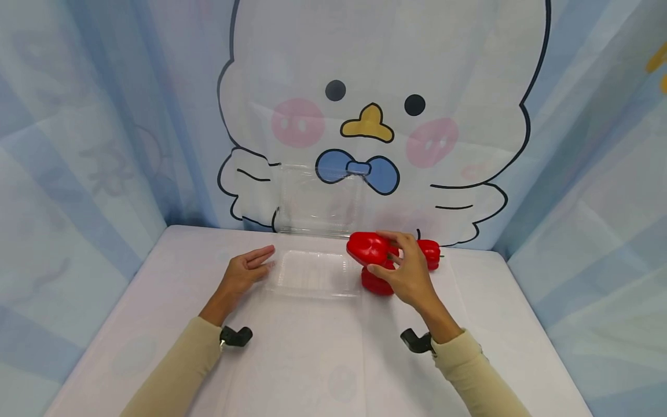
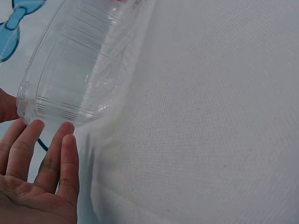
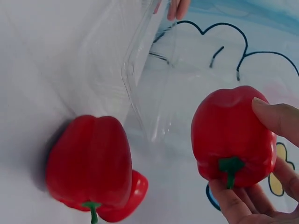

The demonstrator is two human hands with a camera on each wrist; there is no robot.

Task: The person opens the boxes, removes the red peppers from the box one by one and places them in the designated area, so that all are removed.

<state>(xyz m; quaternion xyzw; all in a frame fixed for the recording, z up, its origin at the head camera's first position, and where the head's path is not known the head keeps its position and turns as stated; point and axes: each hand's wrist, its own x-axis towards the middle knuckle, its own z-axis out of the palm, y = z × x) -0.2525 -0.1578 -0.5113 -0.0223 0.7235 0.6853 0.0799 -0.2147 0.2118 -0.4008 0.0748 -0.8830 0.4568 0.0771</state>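
Note:
My right hand [image 1: 409, 275] pinches a red bell pepper [image 1: 367, 248] between thumb and fingers, raised above the table. In the right wrist view the held pepper [image 3: 233, 135] shows its green stem toward the bottom. Below it, a second red bell pepper [image 1: 376, 284] lies beside the right end of a clear plastic clamshell container [image 1: 312, 295]. A third pepper [image 1: 429, 253] sits farther back, partly behind the hand. My left hand [image 1: 244, 273] is at the container's left end; its fingers [image 2: 65, 149] are straight, their tips against the clear wall [image 2: 65, 109].
The container's hinged lid [image 1: 320, 200] stands raised at the back, before a curtain [image 1: 464, 69] printed with a cartoon bird. A white cloth [image 1: 292, 359] covers the table. Dark wrist mounts [image 1: 237, 336] sit on both forearms.

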